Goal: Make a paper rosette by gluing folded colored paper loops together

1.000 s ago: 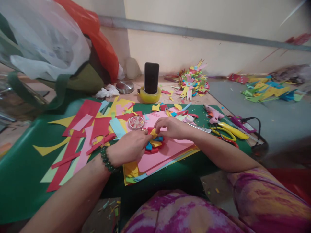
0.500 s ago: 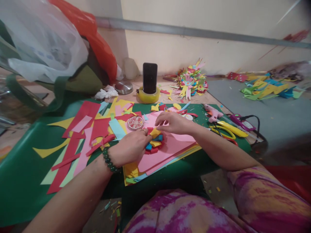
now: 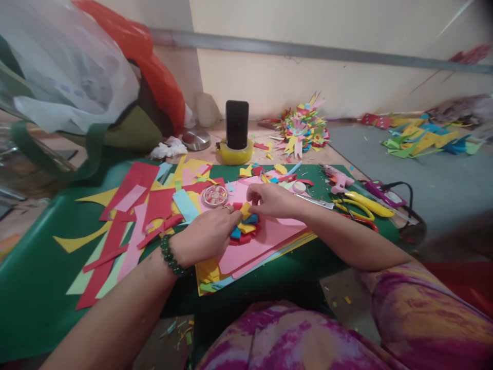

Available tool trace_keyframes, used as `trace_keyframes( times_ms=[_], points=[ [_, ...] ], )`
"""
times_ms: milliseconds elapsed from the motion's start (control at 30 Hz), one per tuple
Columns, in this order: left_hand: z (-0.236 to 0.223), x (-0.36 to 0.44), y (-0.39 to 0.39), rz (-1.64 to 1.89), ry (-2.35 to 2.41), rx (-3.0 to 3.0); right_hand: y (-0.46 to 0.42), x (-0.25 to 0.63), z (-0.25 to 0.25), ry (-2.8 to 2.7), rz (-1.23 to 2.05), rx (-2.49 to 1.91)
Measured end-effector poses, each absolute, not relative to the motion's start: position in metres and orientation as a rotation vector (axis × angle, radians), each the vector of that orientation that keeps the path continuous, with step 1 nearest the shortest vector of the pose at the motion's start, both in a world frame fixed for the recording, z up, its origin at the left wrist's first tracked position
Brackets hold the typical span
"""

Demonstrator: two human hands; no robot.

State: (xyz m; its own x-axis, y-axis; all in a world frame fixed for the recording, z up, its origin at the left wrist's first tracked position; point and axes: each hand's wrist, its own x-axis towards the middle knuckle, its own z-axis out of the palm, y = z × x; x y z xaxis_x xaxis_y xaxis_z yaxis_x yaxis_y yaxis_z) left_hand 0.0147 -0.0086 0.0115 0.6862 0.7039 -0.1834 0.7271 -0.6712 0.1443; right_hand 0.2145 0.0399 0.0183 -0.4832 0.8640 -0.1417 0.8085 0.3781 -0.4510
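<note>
A layered paper flower (image 3: 249, 229) with red, blue and yellow folded loops lies on a stack of pink paper (image 3: 271, 241). My left hand (image 3: 208, 228), with a green bead bracelet, grips the flower's left side; part of the flower is hidden under its fingers. At the flower's upper edge, my right hand (image 3: 273, 199) has its thumb and fingertips closed on a yellow paper loop (image 3: 245, 209). A round spoked disc (image 3: 214, 196) lies just beyond my left hand.
Cut paper strips (image 3: 115, 226) cover the green mat's left side. Scissors (image 3: 352, 208), a pink glue gun (image 3: 339, 180) and a yellow cutter (image 3: 370, 205) lie right. A phone (image 3: 236, 125) stands behind, with a cluster of paper flowers (image 3: 302, 131) beside it.
My right hand has lowered slightly and its fingers have closed in on the yellow loop. The scissor blades now show beyond my right forearm. My left hand stays at the flower.
</note>
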Motion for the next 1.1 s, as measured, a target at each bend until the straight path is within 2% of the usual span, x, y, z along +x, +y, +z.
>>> trace_keyframes(
  times_ms=[367, 500, 633, 733, 1100],
  points=[
    [0.02, 0.015, -0.009, -0.247, 1.189, 2.665, 0.038, 0.214, 0.016, -2.476, 0.703, -1.377],
    [0.021, 0.014, -0.01, -0.208, 1.173, 2.648, 0.044, 0.221, 0.016, -2.243, 0.826, -1.201],
    [0.022, 0.013, -0.01, -0.154, 1.146, 2.661, 0.051, 0.225, 0.016, -1.97, 1.095, -1.095],
    [0.022, 0.013, -0.01, -0.133, 1.144, 2.666, 0.051, 0.223, 0.013, -1.962, 1.207, -1.124],
    [0.018, 0.014, -0.009, -0.201, 1.155, 2.666, 0.045, 0.214, 0.009, -2.183, 1.107, -1.479]
  ],
)
